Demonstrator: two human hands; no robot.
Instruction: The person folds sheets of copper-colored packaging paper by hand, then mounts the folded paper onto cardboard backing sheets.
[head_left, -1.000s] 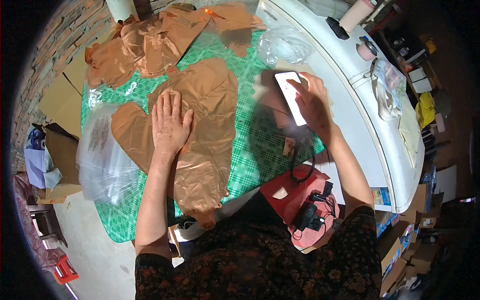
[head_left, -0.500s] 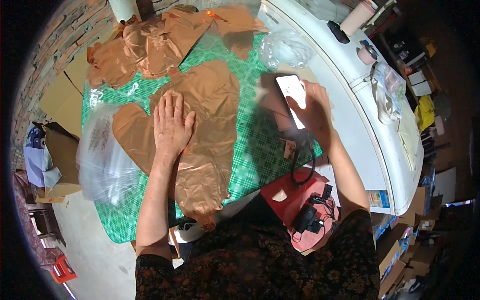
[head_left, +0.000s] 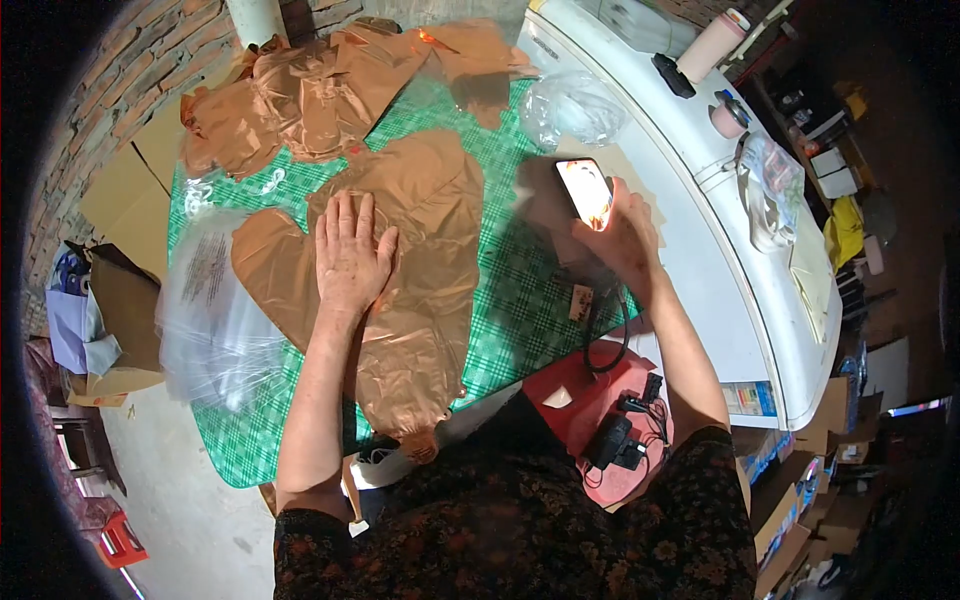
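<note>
My left hand (head_left: 352, 250) lies flat on a copper-coloured foil balloon (head_left: 425, 230), fingers stretched out. The balloon is deflated and heart-like in outline, spread on a green checked tablecloth (head_left: 510, 300). In my right hand (head_left: 630, 235) is a smartphone (head_left: 583, 190) with a bright lit screen, held above the table's right side. The fingers wrap round its lower end. More copper foil (head_left: 320, 90) lies crumpled along the far side of the table. Clear plastic sleeves (head_left: 215, 320) are stacked left of the balloon.
A white chest freezer (head_left: 690, 250) borders the right, bearing a pink bottle (head_left: 712, 48) and a plastic bag (head_left: 770, 190). A clear bag (head_left: 572, 108) lies at the table's far right. Black adapters (head_left: 615, 445) rest on a red seat (head_left: 600, 485). A cardboard box (head_left: 125, 310) stands left.
The phone's screen has gone from mostly white to a coloured picture, and my right hand has shifted its grip on the lower end. My left hand stays flat on the balloon.
</note>
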